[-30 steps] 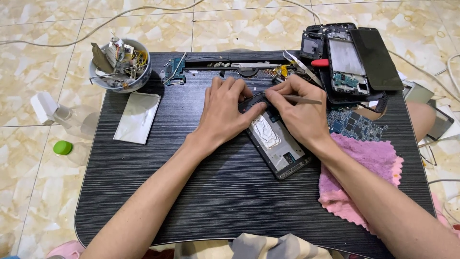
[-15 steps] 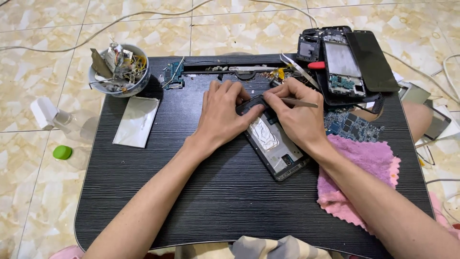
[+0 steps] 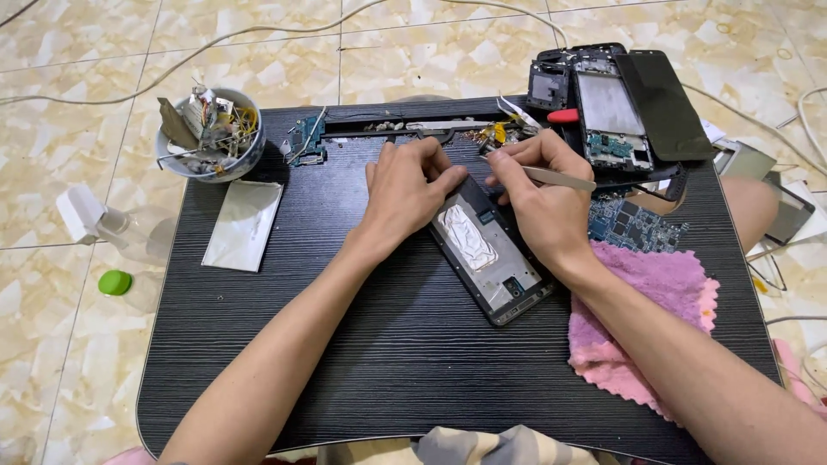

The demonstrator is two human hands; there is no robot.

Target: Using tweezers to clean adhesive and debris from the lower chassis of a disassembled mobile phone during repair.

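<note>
Left hand (image 3: 405,194) presses flat on top end of opened phone frame (image 3: 491,254), fingers not closed, at centre of black table (image 3: 345,344). Right hand (image 3: 543,202) pinches metal tweezers (image 3: 556,177) just above it. Silver rectangular pouch (image 3: 244,224) lies left, near bowl (image 3: 207,133) w/ parts.

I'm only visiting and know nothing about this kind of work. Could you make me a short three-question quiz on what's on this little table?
1. True or false: the right hand holds a slim metal tool over the opened phone.
2. What lies under the right forearm? A) a pink cloth B) a newspaper C) a wooden board
3. Fill in: the white bowl at the table's far left corner is full of small ____.

Key
1. True; the left hand steadies the phone's top end.
2. A, the pink cloth on the right side.
3. Parts: loose wires and scraps; I cannot tell each piece.
</note>
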